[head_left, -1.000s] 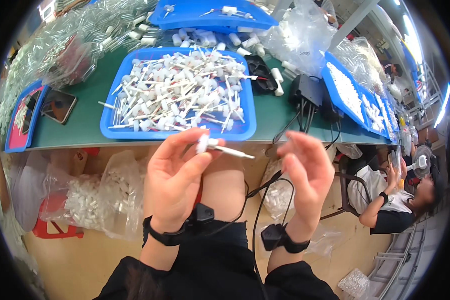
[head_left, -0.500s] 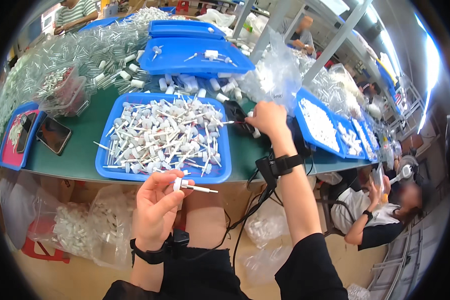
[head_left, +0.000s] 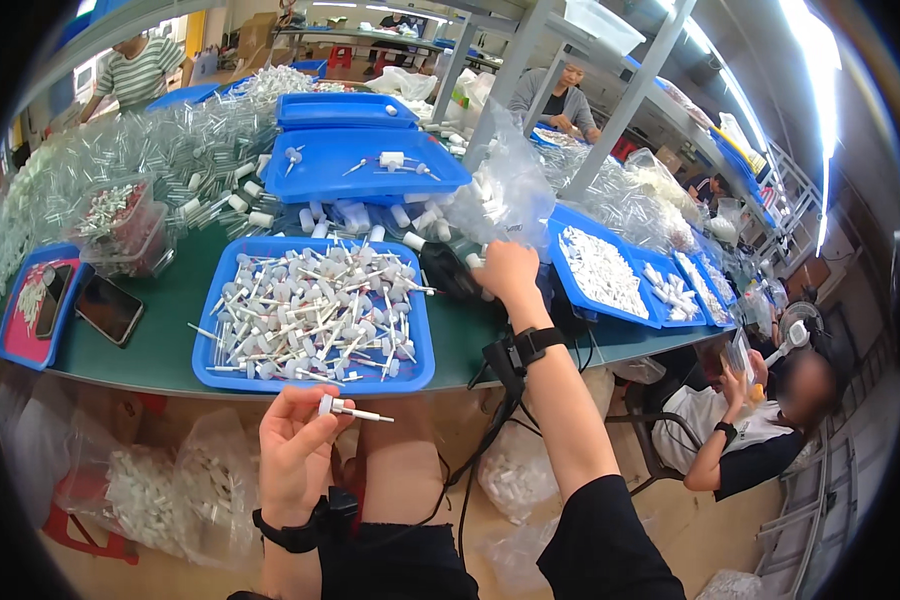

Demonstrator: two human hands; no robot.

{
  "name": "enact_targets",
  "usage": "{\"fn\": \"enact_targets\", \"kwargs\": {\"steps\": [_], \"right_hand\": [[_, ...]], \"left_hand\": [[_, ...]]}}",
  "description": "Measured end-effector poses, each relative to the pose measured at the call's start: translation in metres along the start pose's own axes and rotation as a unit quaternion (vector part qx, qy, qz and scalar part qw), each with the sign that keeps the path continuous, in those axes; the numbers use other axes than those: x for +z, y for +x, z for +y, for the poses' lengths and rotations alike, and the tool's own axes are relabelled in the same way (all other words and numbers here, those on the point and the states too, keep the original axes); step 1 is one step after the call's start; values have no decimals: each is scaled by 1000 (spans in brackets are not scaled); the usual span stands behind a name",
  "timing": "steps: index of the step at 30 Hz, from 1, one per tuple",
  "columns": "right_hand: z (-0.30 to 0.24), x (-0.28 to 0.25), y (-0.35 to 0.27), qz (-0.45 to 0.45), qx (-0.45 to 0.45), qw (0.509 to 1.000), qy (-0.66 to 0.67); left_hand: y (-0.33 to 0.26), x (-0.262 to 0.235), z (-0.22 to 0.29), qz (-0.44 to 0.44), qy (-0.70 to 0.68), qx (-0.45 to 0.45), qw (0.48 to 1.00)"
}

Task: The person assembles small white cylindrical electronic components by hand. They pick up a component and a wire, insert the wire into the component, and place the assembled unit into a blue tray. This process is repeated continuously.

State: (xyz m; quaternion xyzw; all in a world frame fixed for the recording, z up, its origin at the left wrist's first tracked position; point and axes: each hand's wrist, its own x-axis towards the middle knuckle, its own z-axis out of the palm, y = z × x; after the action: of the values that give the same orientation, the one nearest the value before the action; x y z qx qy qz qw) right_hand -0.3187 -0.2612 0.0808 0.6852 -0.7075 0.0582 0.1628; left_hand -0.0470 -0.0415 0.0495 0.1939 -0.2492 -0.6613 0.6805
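My left hand (head_left: 295,450) is raised in front of my lap, below the table edge, pinching a small white capped part with a thin straw (head_left: 348,409) that points right. My right hand (head_left: 505,275) reaches forward over the green table and grips the lower edge of a clear plastic bag of white pieces (head_left: 505,195). Between the two hands sits a blue tray (head_left: 220,375) heaped with several more white capped straw parts (head_left: 315,310).
Stacked blue trays (head_left: 365,165) and heaps of clear tubes (head_left: 160,150) fill the back of the table. Two phones (head_left: 108,308) lie left beside a pink tray (head_left: 15,345). Blue trays (head_left: 580,300) hold white pieces on the right. A seated person (head_left: 760,430) works at right; bags lie on the floor.
My right hand left the part, stretched forward across the table and took hold of the clear bag. My left hand stayed low, still holding the white part. The view tilted upward.
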Motion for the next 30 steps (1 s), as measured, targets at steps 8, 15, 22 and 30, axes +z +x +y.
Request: {"fn": "enact_targets", "kwargs": {"steps": [8, 15, 22, 30], "right_hand": [[5, -40, -30, 106, 65, 981, 148], [-41, -91, -182, -98, 35, 632, 768], [-77, -81, -209, -150, 4, 464, 873], [-85, -89, -218, -110, 9, 570, 814]], "left_hand": [[2, -2, 1, -26, -13, 17, 999], [5, 4, -3, -45, 23, 20, 999], [-7, 3, 6, -16, 70, 45, 996], [-10, -4, 16, -12, 74, 59, 995]]}}
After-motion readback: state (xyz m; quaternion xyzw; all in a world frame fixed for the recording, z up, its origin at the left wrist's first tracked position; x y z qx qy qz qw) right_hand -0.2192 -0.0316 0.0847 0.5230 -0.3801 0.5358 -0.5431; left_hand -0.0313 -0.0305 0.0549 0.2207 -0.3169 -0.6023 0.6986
